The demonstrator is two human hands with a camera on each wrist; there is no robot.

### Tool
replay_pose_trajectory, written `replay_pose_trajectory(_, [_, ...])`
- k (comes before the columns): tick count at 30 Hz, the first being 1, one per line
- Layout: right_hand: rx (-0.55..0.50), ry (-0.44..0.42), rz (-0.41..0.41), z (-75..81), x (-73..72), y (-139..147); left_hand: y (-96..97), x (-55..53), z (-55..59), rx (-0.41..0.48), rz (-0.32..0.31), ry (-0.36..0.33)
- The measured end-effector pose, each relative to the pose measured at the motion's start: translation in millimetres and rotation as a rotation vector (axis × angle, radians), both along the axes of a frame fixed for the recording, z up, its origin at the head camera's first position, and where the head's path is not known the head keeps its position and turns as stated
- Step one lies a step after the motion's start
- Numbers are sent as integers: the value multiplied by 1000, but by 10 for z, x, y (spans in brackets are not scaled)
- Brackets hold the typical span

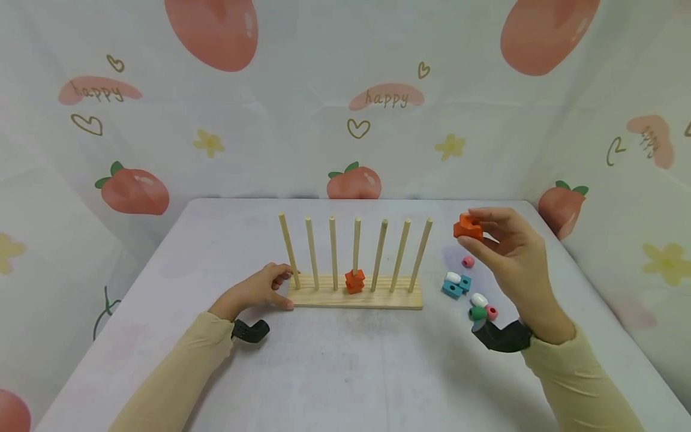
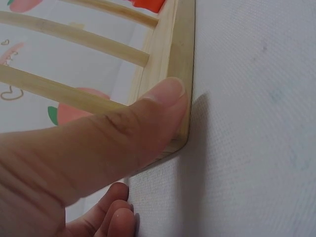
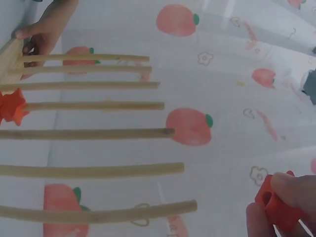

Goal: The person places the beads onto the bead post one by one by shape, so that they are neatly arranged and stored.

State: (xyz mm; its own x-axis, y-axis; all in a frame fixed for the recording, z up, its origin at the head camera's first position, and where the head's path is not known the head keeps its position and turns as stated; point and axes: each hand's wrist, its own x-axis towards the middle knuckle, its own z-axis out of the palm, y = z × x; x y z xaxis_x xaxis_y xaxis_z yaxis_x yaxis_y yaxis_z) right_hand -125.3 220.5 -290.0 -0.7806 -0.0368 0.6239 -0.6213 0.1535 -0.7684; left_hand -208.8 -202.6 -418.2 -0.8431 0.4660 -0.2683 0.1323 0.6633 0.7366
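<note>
A wooden peg stand (image 1: 324,299) with several upright pegs lies across the table. My left hand (image 1: 256,293) grips its left end, the thumb (image 2: 165,96) pressed on the front edge and the other fingers toward the back. Orange star-shaped beads (image 1: 354,282) sit at the bottom of the middle peg. Raised above the table to the right of the stand, my right hand (image 1: 515,258) pinches an orange star-shaped bead (image 1: 467,228) between thumb and fingers. A hole (image 3: 267,198) shows in that bead in the right wrist view.
Loose beads lie right of the stand: a pink one (image 1: 468,261), white ones (image 1: 478,300), blue blocks (image 1: 452,289) and a green one (image 1: 477,313). The white table (image 1: 345,372) backs onto a fruit-printed cloth (image 1: 302,150).
</note>
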Motion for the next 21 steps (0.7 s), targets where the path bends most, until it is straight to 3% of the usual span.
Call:
replay_pose_trajectory(6, [-182, 80, 108, 107, -4, -201, -5, 6, 7, 6, 11, -9])
replay_pose_trajectory(10, [-232, 131, 173, 175, -7, -347, -6, 11, 14, 10, 12, -12])
replay_pose_trajectory(21, [-162, 269, 229, 196, -140, -711, 10, 24, 29, 12, 14, -15])
